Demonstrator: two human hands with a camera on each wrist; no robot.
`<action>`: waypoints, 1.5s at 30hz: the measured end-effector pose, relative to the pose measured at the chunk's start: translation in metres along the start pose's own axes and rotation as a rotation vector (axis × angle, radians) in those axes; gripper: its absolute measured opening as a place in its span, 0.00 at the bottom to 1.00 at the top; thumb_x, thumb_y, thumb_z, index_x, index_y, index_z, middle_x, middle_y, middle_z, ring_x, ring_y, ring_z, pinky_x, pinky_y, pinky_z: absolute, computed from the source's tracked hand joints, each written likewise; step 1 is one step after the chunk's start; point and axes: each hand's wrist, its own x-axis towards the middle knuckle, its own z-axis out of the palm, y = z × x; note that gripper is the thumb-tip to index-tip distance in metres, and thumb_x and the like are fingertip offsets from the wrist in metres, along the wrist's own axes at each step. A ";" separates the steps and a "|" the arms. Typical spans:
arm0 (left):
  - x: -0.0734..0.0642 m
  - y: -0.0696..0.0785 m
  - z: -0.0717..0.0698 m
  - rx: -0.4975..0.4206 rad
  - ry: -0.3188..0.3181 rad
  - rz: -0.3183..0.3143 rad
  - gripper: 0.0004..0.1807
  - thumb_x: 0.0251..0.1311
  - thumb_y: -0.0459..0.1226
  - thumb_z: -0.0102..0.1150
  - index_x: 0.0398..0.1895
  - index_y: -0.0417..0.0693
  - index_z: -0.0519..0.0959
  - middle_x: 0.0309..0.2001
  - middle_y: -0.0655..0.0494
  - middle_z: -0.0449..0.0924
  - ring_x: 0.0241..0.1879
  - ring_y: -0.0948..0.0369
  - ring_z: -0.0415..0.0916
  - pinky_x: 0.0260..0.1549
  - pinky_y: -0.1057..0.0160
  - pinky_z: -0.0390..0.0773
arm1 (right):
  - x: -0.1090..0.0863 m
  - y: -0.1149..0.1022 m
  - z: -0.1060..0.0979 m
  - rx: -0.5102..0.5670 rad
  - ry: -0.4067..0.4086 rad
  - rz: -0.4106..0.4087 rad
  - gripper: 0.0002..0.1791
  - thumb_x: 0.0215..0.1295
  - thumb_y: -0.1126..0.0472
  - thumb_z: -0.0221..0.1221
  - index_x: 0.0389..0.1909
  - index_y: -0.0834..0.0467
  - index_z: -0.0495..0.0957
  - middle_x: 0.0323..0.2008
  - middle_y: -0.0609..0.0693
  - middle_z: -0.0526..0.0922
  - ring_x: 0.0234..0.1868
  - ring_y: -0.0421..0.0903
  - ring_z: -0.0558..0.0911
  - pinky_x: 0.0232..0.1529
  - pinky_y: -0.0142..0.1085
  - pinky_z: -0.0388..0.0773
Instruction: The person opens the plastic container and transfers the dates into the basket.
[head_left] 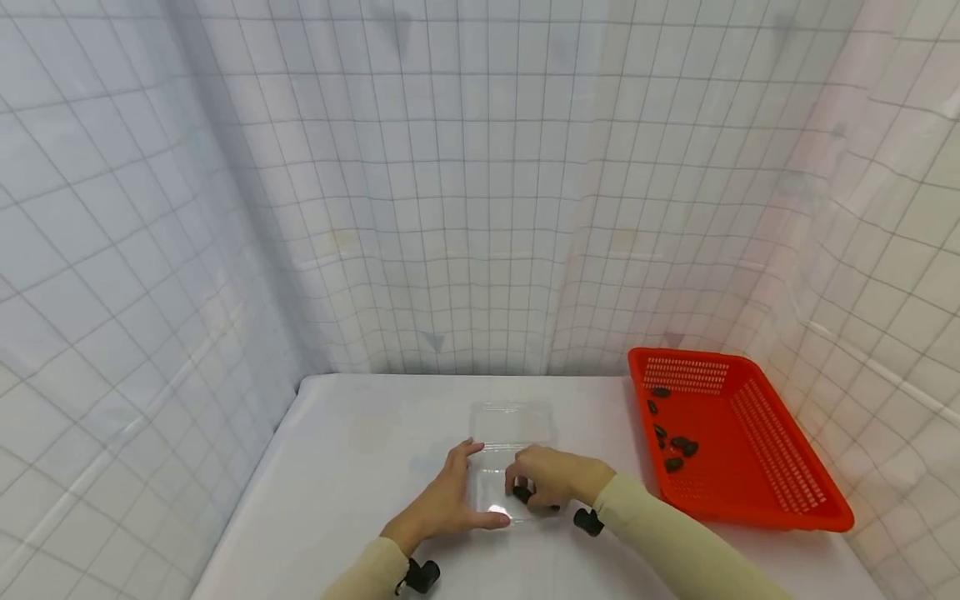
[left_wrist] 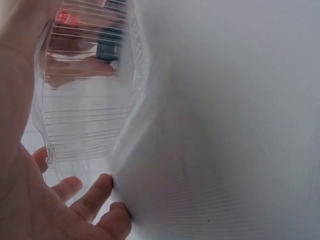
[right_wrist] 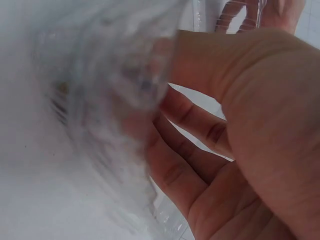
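A clear plastic clamshell box [head_left: 487, 492] lies on the table with its lid [head_left: 512, 423] folded back. My left hand [head_left: 447, 500] holds the box at its left side, thumb at the near edge and fingers toward the far edge; the left wrist view shows the ribbed wall between them. My right hand [head_left: 551, 477] reaches into the box with bent fingers around a small dark lump [head_left: 522, 494]. Another dark piece [head_left: 555, 507] shows beside that hand. Through the blurred box wall in the right wrist view, the fingertips are partly hidden.
A red plastic basket [head_left: 780, 522] with slotted walls stands at the right of the table [head_left: 337, 450]. Several small dark lumps [head_left: 678, 443] lie along its left side. White gridded sheeting [head_left: 480, 208] surrounds the table at the back and both sides.
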 end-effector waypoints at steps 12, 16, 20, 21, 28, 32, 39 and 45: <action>0.003 0.001 0.001 0.006 -0.020 -0.004 0.74 0.55 0.60 0.92 0.93 0.43 0.53 0.94 0.35 0.51 0.87 0.34 0.67 0.82 0.29 0.73 | -0.007 -0.002 0.004 0.061 0.019 -0.010 0.18 0.64 0.72 0.79 0.52 0.54 0.92 0.44 0.47 0.90 0.39 0.33 0.83 0.47 0.25 0.83; 0.003 0.000 -0.001 0.006 -0.008 -0.007 0.74 0.55 0.58 0.93 0.93 0.43 0.53 0.95 0.35 0.50 0.87 0.33 0.67 0.81 0.28 0.73 | -0.010 -0.001 0.003 0.087 0.046 0.003 0.19 0.64 0.72 0.78 0.54 0.54 0.92 0.46 0.47 0.89 0.39 0.32 0.84 0.47 0.25 0.84; 0.003 -0.001 -0.002 0.000 -0.007 -0.002 0.73 0.55 0.58 0.93 0.93 0.43 0.53 0.95 0.35 0.50 0.86 0.33 0.68 0.81 0.27 0.73 | -0.013 -0.001 0.003 0.135 0.063 0.036 0.19 0.65 0.72 0.78 0.55 0.54 0.92 0.46 0.47 0.89 0.38 0.31 0.83 0.47 0.26 0.85; 0.002 -0.001 -0.002 0.000 -0.008 -0.005 0.74 0.55 0.59 0.93 0.93 0.43 0.53 0.95 0.35 0.50 0.87 0.33 0.68 0.82 0.28 0.73 | -0.014 -0.001 0.003 0.143 0.070 0.034 0.20 0.65 0.72 0.78 0.55 0.54 0.92 0.46 0.47 0.89 0.37 0.31 0.83 0.47 0.26 0.85; 0.001 0.001 -0.001 -0.005 0.000 -0.007 0.75 0.54 0.59 0.93 0.93 0.42 0.52 0.93 0.33 0.53 0.86 0.34 0.68 0.82 0.29 0.73 | -0.024 -0.001 0.001 0.221 0.128 0.043 0.19 0.69 0.72 0.77 0.58 0.56 0.92 0.47 0.47 0.89 0.37 0.30 0.83 0.46 0.26 0.86; 0.001 -0.001 0.002 0.002 -0.006 -0.018 0.75 0.54 0.60 0.92 0.93 0.41 0.52 0.93 0.33 0.53 0.86 0.35 0.68 0.81 0.29 0.74 | -0.030 -0.001 0.003 0.263 0.152 0.054 0.19 0.72 0.71 0.77 0.60 0.56 0.92 0.49 0.47 0.88 0.38 0.30 0.85 0.45 0.26 0.87; -0.001 -0.002 0.003 0.000 -0.016 -0.028 0.74 0.55 0.61 0.92 0.93 0.44 0.52 0.95 0.35 0.50 0.87 0.34 0.67 0.80 0.28 0.74 | -0.038 -0.002 0.006 0.284 0.196 0.032 0.20 0.73 0.70 0.77 0.62 0.57 0.91 0.51 0.47 0.89 0.39 0.28 0.85 0.47 0.25 0.88; 0.001 0.001 0.000 0.009 -0.016 -0.020 0.74 0.55 0.61 0.92 0.93 0.43 0.52 0.94 0.33 0.51 0.87 0.32 0.67 0.81 0.27 0.73 | -0.045 -0.001 0.004 0.269 0.233 0.019 0.19 0.71 0.71 0.77 0.61 0.57 0.92 0.49 0.47 0.89 0.38 0.28 0.84 0.46 0.26 0.88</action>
